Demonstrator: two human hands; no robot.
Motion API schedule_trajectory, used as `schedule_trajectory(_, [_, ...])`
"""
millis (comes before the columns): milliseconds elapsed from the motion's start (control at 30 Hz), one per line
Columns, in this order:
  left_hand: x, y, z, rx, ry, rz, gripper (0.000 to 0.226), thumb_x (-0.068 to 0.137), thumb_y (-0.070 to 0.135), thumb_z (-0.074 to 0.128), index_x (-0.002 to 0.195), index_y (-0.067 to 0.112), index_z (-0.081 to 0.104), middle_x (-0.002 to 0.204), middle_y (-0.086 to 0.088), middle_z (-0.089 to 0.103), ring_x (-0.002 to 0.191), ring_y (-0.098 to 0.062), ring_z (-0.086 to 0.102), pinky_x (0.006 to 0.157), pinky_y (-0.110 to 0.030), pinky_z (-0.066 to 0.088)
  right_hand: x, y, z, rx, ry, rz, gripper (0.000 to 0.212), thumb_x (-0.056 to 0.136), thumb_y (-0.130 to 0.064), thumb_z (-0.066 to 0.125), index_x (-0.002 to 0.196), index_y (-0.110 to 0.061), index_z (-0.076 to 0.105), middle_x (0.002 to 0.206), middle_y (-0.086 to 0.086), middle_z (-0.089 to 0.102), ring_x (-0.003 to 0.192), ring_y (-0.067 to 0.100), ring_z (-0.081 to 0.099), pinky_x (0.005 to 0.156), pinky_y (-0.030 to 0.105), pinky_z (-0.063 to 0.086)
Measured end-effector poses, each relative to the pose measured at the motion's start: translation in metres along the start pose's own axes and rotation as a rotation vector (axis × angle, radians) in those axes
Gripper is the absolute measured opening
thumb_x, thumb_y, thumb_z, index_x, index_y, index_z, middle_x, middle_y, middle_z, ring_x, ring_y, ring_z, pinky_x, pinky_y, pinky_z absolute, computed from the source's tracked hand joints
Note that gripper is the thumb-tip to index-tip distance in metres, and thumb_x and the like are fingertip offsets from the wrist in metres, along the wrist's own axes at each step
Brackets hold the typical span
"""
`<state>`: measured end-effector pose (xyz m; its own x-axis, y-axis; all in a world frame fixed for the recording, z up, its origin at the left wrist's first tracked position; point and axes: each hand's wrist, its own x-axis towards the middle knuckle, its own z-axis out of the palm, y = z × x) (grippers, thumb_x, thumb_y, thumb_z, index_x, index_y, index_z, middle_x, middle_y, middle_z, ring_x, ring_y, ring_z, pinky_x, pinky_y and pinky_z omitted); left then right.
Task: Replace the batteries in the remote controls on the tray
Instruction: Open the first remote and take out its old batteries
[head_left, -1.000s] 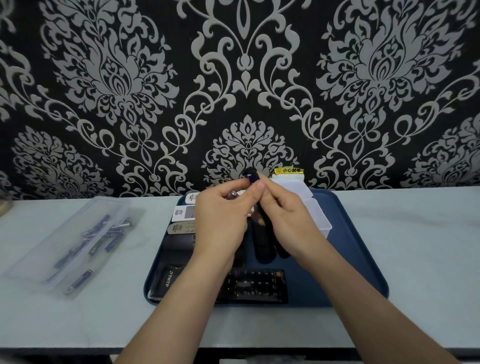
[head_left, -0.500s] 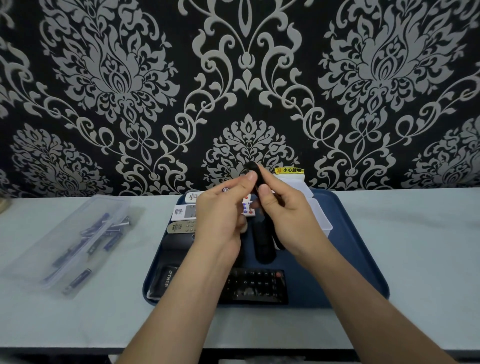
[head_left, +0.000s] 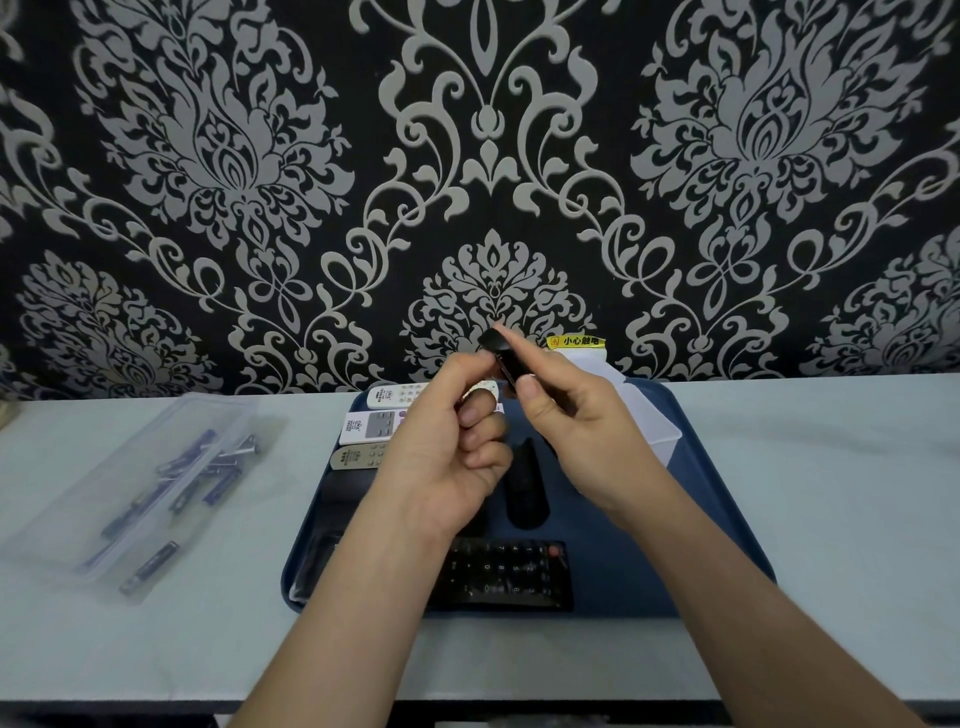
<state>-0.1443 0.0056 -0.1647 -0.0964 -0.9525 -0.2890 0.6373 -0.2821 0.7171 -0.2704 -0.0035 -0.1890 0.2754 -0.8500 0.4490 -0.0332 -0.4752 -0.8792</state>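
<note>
My right hand (head_left: 571, 415) holds a slim black remote (head_left: 506, 358) tilted up above the back of the blue tray (head_left: 722, 525). My left hand (head_left: 447, 452) is beside it with its fingers curled. Its index fingertip touches the remote's upper end. No battery shows in that hand. On the tray lie a long black remote (head_left: 506, 574) at the front, a black oblong piece (head_left: 525, 488) in the middle, and two white remotes (head_left: 370, 426) and a beige remote (head_left: 358, 458) at the back left.
A clear plastic box (head_left: 93, 467) with several batteries (head_left: 208, 457) lies on the table left of the tray. A translucent white box (head_left: 652, 423) stands at the tray's back right, under a yellow label (head_left: 576, 341) on the patterned wall.
The battery seen between my left fingertips is out of sight. My left index finger now touches the remote's top. My right hand has tilted the remote further left.
</note>
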Motion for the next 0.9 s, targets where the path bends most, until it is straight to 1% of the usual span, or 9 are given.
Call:
schedule_trajectory(100, [0.000,0.001,-0.001,0.010,-0.044,-0.010,0.028,0.080,0.025,0.058,0.054,0.021,0.048,0.050,0.008,0.024,0.041,-0.005,0.018,0.038,-0.017,0.010,0.000,0.000,0.004,-0.004,-0.007,-0.015,0.044,0.102,-0.009,0.045,0.129,-0.043,0.050,0.129,-0.001,0.059,0.123,-0.002,0.050,0.100,0.009,0.034])
schedule_trajectory(233, [-0.003,0.003,0.001,0.006,-0.037,0.049,0.016,0.065,0.020,0.054,0.055,0.019,0.041,0.047,0.007,0.023,0.040,-0.005,0.015,0.039,-0.018,0.008,-0.002,0.006,0.013,-0.050,0.026,-0.008,0.042,0.098,-0.019,0.045,0.125,-0.051,0.050,0.117,0.004,0.060,0.114,0.006,0.056,0.101,0.016,0.039])
schedule_trajectory(300, [-0.002,0.003,0.001,-0.012,0.011,0.072,0.020,0.071,0.014,0.046,0.054,0.020,0.038,0.046,0.007,0.021,0.041,-0.006,0.013,0.041,-0.018,0.006,-0.003,0.008,0.016,-0.095,0.023,0.003,0.044,0.098,-0.018,0.045,0.126,-0.051,0.048,0.112,-0.002,0.060,0.110,0.005,0.056,0.102,0.019,0.040])
schedule_trajectory(400, [0.000,0.002,0.001,-0.017,0.065,0.123,0.022,0.077,0.013,0.039,0.057,0.022,0.035,0.046,0.007,0.019,0.039,-0.006,0.012,0.038,-0.018,0.007,-0.004,0.010,0.019,-0.132,0.032,0.011,0.045,0.100,-0.013,0.046,0.129,-0.047,0.047,0.108,-0.005,0.058,0.105,0.001,0.055,0.097,0.012,0.039])
schedule_trajectory(500, [0.001,0.001,0.002,-0.012,0.097,0.163,0.022,0.078,0.012,0.039,0.058,0.022,0.034,0.046,0.008,0.019,0.039,-0.006,0.011,0.035,-0.018,0.009,-0.003,0.010,0.024,-0.187,0.053,0.035,0.046,0.101,-0.010,0.047,0.133,-0.043,0.046,0.105,-0.004,0.057,0.100,0.000,0.055,0.091,0.008,0.037])
schedule_trajectory(700, [0.008,-0.001,-0.002,0.025,0.176,0.171,0.024,0.075,0.008,0.037,0.057,0.023,0.032,0.044,0.008,0.018,0.038,-0.007,0.010,0.035,-0.018,0.009,-0.004,0.014,0.027,-0.307,0.070,0.061,0.045,0.102,-0.015,0.047,0.141,-0.037,0.047,0.097,-0.009,0.052,0.094,-0.002,0.052,0.089,0.011,0.038])
schedule_trajectory(767, [0.009,-0.006,-0.001,0.073,0.192,0.158,0.029,0.075,0.005,0.035,0.050,0.021,0.032,0.039,0.008,0.022,0.033,-0.006,0.013,0.033,-0.016,0.010,-0.003,0.013,0.029,-0.346,0.078,0.073,0.044,0.102,-0.020,0.047,0.143,-0.038,0.045,0.099,-0.007,0.053,0.095,0.000,0.052,0.087,0.011,0.039])
schedule_trajectory(833, [0.010,-0.010,-0.002,0.082,0.185,0.138,0.033,0.075,0.005,0.035,0.046,0.021,0.033,0.036,0.008,0.024,0.030,-0.006,0.015,0.032,-0.015,0.011,-0.002,0.013,0.030,-0.386,0.094,0.084,0.045,0.102,-0.023,0.047,0.144,-0.038,0.044,0.101,-0.004,0.054,0.094,-0.001,0.052,0.084,0.007,0.038])
schedule_trajectory(900, [0.012,-0.011,-0.003,0.064,0.153,0.121,0.027,0.076,0.010,0.039,0.053,0.022,0.035,0.040,0.009,0.020,0.032,-0.006,0.012,0.031,-0.015,0.010,-0.002,0.014,0.030,-0.390,0.118,0.101,0.044,0.102,-0.023,0.047,0.144,-0.037,0.044,0.101,-0.003,0.055,0.093,-0.002,0.052,0.082,0.003,0.036])
